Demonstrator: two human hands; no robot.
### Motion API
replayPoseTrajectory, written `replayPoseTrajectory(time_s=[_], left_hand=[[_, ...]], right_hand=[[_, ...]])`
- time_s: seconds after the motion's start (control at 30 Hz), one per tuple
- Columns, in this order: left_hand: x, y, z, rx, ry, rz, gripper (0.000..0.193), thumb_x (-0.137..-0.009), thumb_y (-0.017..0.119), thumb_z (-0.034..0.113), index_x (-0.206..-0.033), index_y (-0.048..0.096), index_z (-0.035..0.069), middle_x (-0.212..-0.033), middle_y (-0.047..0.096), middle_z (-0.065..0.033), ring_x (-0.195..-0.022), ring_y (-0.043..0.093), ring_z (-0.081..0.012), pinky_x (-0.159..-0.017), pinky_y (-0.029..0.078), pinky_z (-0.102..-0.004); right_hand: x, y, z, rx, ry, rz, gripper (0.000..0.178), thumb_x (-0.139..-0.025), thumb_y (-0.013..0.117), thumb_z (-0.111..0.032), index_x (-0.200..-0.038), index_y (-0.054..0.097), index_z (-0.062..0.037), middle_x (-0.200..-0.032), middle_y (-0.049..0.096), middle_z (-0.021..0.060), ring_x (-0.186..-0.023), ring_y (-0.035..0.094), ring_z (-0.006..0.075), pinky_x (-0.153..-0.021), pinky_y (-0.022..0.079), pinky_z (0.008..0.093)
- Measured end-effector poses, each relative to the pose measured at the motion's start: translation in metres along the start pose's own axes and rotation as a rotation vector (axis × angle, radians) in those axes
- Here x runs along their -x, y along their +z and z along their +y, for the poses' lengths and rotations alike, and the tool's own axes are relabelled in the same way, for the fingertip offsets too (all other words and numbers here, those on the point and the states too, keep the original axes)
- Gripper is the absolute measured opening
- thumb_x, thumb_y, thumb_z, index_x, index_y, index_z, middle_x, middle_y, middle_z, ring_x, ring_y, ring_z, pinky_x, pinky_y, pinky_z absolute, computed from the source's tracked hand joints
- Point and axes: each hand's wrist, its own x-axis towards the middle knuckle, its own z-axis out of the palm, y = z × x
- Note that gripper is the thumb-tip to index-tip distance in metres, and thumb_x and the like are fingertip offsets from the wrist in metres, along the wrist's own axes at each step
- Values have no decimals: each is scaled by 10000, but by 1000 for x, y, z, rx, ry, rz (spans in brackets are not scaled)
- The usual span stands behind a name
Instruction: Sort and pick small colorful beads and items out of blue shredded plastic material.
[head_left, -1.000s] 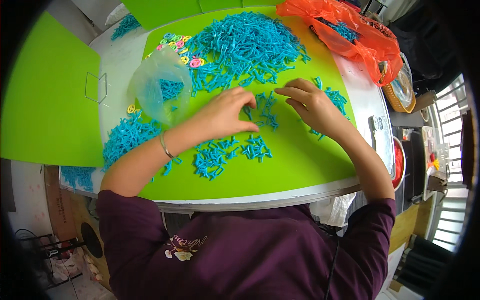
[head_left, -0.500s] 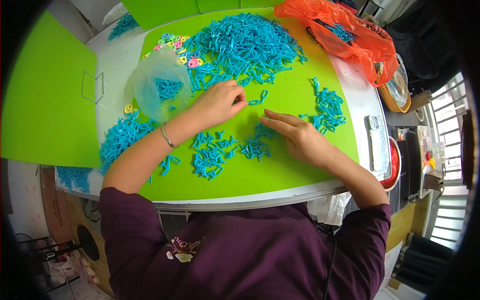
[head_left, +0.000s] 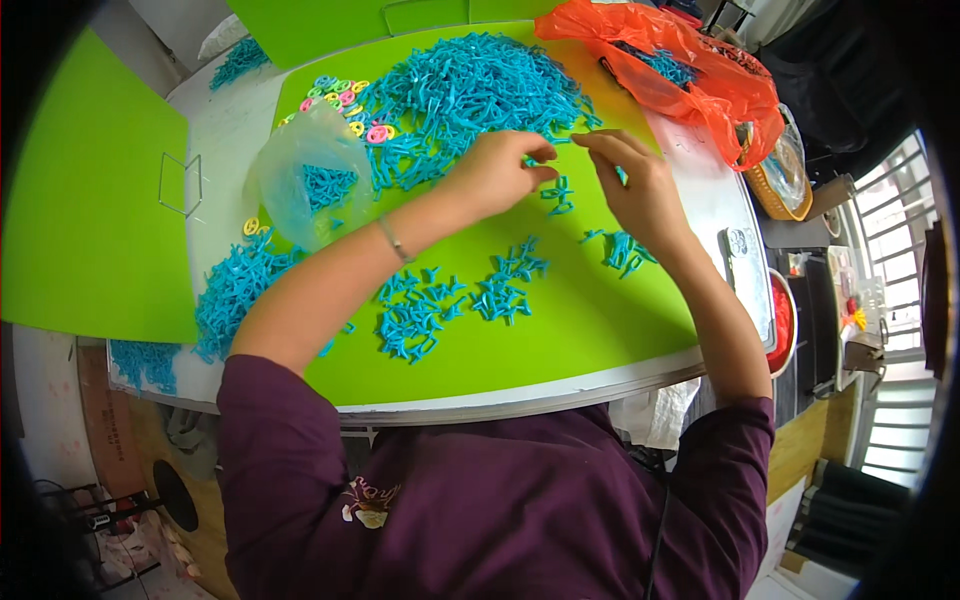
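Observation:
Curled in front of the big pile (head_left: pixel 480 85) of teal plastic links, my left hand (head_left: pixel 497 172) has thumb and fingertips closed around a small teal link. A short chain (head_left: pixel 559 195) of linked teal pieces lies just right of its thumb; whether it joins the held link I cannot tell. My right hand (head_left: pixel 635 188) is at the pile's right edge, fingers bent and tips close together, pointing left. What its fingertips hold is hidden or too small to name. A bit of teal shows beneath its palm. Two small groups of links (head_left: pixel 410 315) lie nearer me on the green board.
A translucent bag (head_left: pixel 310 170) with teal links stands left, beside several colourful rings (head_left: pixel 340 95). More links (head_left: pixel 245 285) heap at the left edge. At the back right is a red plastic bag (head_left: pixel 690 85); a phone (head_left: pixel 745 280) lies at the right edge.
Both hands have moved up and to the right, toward the pile's right edge. The short chain has moved right with my left hand. My right hand's flat fingers have bent.

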Motion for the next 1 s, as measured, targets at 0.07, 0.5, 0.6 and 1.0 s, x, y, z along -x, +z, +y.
replayPoseTrajectory(time_s=[0.07,0.5,0.6,1.0], left_hand=[[10,-13,7,-12,-44,21,249,-866,717,204,-1030,690,19,-991,707,-121,-864,691,-267,-790,544,-357],[101,-27,-2,-230,477,-296,174,-863,716,198,-970,735,63,-1108,690,-116,-1033,642,-301,-934,504,-406],[102,-36,7,-146,332,-346,149,-852,731,179,-945,735,63,-1059,697,-108,-981,658,-287,-878,524,-379],[81,-70,-17,-394,-1,68,160,-854,703,194,-908,695,44,-861,654,-121,-806,645,-315,-719,523,-401]], right_hand=[[3,-7,5,-9,116,-37,260,-877,581,44,-1111,678,-16,-1156,668,161,-1044,654,339,-867,532,379],[84,-44,16,398,-150,-222,315,-854,711,-174,-1159,692,-96,-1356,587,110,-1280,522,326,-1074,394,469],[94,-43,9,405,-160,-224,316,-838,722,-147,-1150,696,-100,-1358,584,108,-1283,515,336,-1067,399,469],[-2,60,0,239,-310,-277,385,-807,653,-74,-1192,654,-73,-1085,663,97,-978,620,290,-876,495,411]])
